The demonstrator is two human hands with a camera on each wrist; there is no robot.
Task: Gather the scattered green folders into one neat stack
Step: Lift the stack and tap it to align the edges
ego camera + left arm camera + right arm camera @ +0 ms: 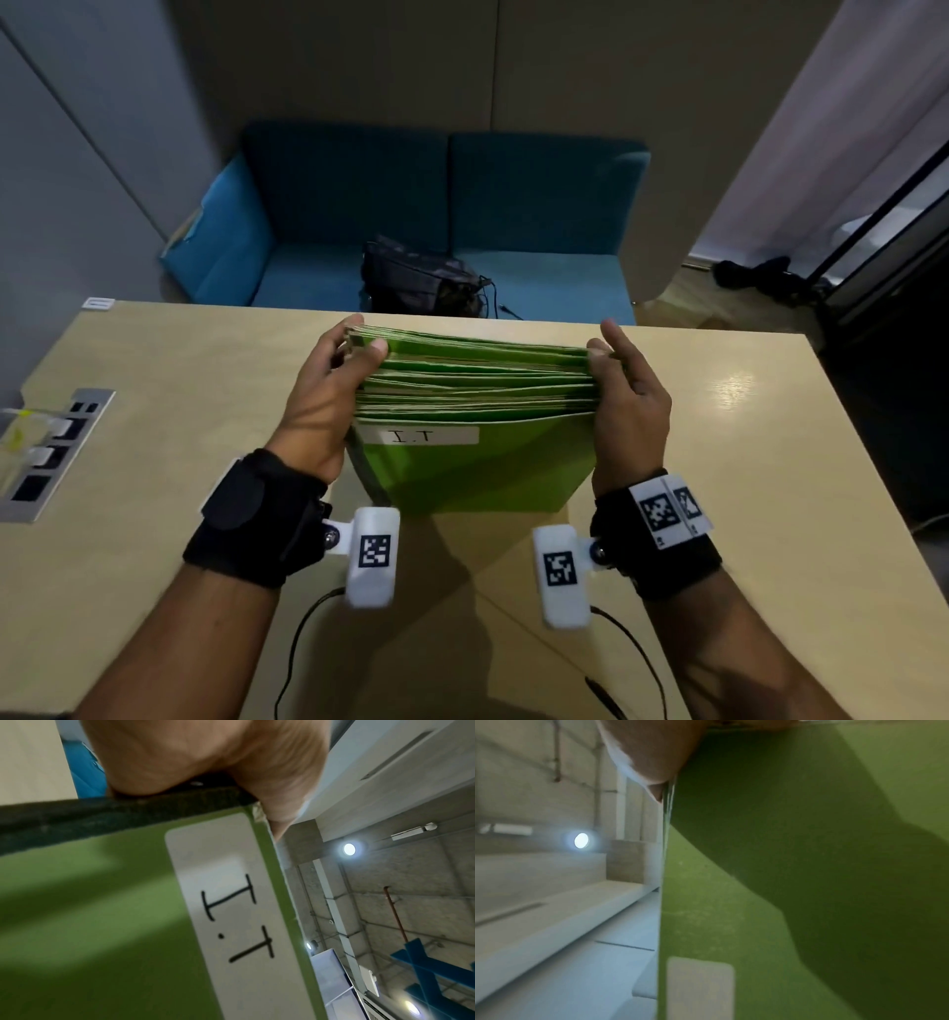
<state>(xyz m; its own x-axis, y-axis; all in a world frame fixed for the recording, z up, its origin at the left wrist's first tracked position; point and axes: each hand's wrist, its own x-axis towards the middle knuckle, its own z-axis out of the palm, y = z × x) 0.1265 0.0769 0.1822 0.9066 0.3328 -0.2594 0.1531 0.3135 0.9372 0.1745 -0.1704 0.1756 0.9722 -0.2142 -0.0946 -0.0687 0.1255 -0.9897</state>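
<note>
Small booth room, beige panel walls, blue sofa [441, 216] at the back; dark bag [421, 280] sits on the sofa seat, just behind the far table edge; light wood table [744, 462] fills the foreground, power socket panel [46, 457] set into its left side; stack of green folders [477, 411] stands on edge at the table's centre, bottom edge on the table, top edges fanned slightly and facing up toward the head camera; nearest folder carries a white label [423, 436] reading "I.T", seen sharp in the left wrist view [231, 912]; dark spine strip runs along the folder's left side in that view; left hand [328, 395] clamps the stack's left end, thumb lying over the top edges, fingers curled behind; right hand [629, 395] presses the stack's right end, fingers mostly straight and pointing away, thumb side against the folder edges; right wrist view shows only green folder face [808, 882] and a bit of the hand, blurred; both wrists wear black straps with white tagged camera blocks, thin black cables trailing toward the table's near edge.
</note>
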